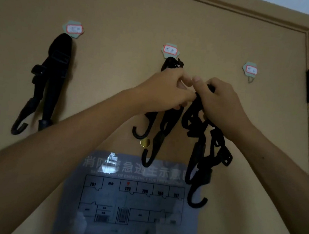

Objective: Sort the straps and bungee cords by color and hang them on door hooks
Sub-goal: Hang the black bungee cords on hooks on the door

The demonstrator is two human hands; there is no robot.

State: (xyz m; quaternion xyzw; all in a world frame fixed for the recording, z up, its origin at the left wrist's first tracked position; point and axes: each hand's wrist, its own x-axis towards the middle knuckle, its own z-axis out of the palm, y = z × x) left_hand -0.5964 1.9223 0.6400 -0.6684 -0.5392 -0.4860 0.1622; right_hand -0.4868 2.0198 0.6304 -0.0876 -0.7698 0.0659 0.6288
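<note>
Fingers: both sets curled. The right hand (222, 105) grips the top of a dark bungee cord bundle (207, 151); the left hand (164, 91) pinches cord just under the middle label (170, 50). The thumbs nearly touch.
Bundle: hangs from the right fist, end hooks dangling, just beside the hung cords (157, 136) on the middle hook.
Step, by my judgement: looping the bundle onto that hook.
Doing it well: raise the loop above the peg, spread it with the left hand, and seat it before loosening. Colour is hard to tell in this dim light, so check the label.
Around: black straps (54, 78) on the left hook; right hook (251, 79) bare; evacuation plan (130, 200) on the door (123, 13).
</note>
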